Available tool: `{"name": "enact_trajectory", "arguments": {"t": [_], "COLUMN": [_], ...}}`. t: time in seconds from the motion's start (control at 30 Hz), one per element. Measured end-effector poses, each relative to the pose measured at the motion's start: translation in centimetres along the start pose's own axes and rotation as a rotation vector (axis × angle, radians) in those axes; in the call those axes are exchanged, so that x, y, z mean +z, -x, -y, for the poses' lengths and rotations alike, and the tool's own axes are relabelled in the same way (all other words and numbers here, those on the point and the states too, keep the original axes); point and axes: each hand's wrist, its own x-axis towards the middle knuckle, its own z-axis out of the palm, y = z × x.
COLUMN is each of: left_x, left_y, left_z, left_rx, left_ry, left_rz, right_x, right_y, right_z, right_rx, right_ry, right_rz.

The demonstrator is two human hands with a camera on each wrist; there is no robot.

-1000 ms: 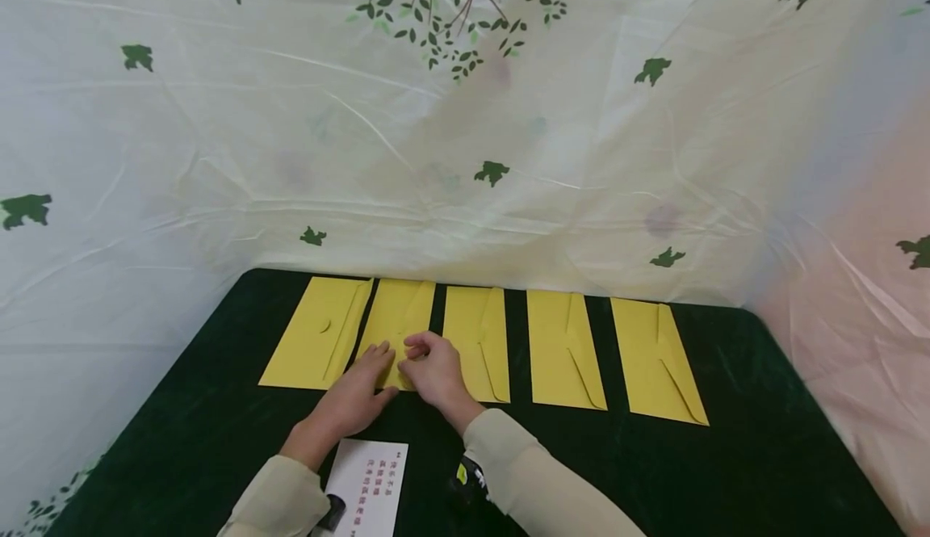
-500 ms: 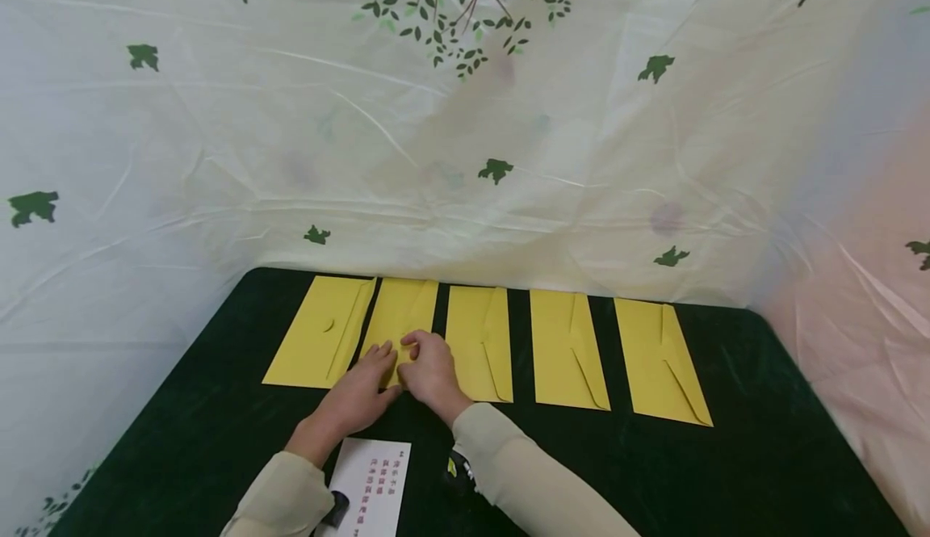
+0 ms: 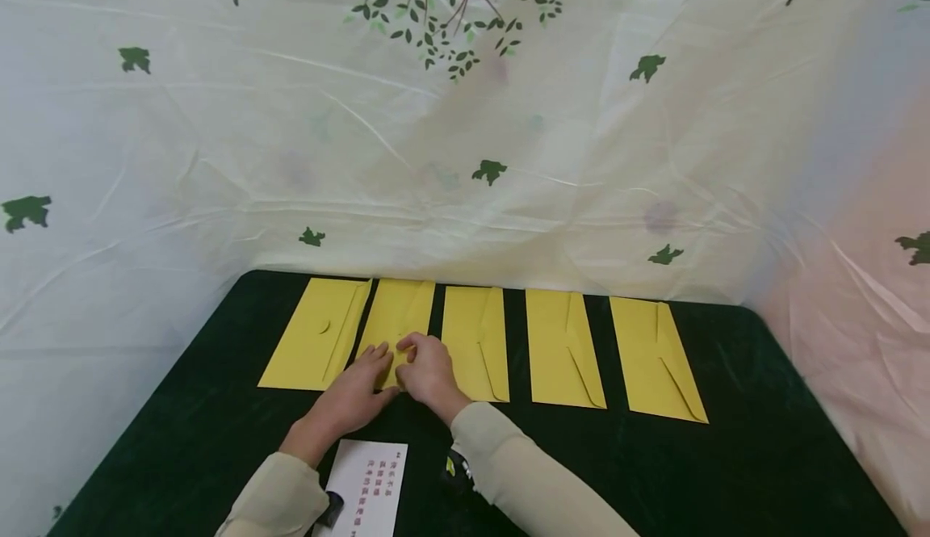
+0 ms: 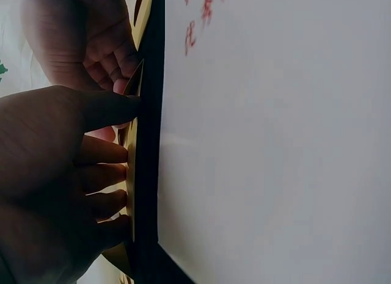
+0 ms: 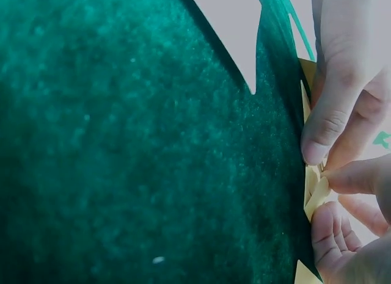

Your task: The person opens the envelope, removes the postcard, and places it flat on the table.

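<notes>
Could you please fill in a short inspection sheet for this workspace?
Surface: dark green cloth, with a small pale speck visible in the right wrist view.
Job's things: second envelope from the left, under both hands; four other yellow envelopes lie in the same row.
Clutter: white card with red writing, nearer the person than the row, partly covered at the left cuff.
Hands: left hand rests on the second envelope, fingers extended; right hand pinches what looks like its flap.
Cables: nothing seen.
Surroundings: pale curtain printed with green birds and leafy branches.
</notes>
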Motion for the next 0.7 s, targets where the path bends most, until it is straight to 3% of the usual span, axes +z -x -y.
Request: {"name": "enact_trajectory", "arguments": {"t": [0.33, 0.7], "left_x": [-0.15, -0.28], "left_y": [-0.12, -0.44], "left_z": [-0.35, -0.38], "left_rx": [-0.003, -0.034], "left_ry": [0.008, 0.011], "left_rz": [-0.001, 0.011], "right_x": [-0.25, -0.67], "right_y": [-0.10, -0.36], "right_z": [-0.07, 0.15], "right_rx": [-0.045, -0.020], "right_ry": [0.022, 0.031], "right_rz": [0.015, 0.047]}}
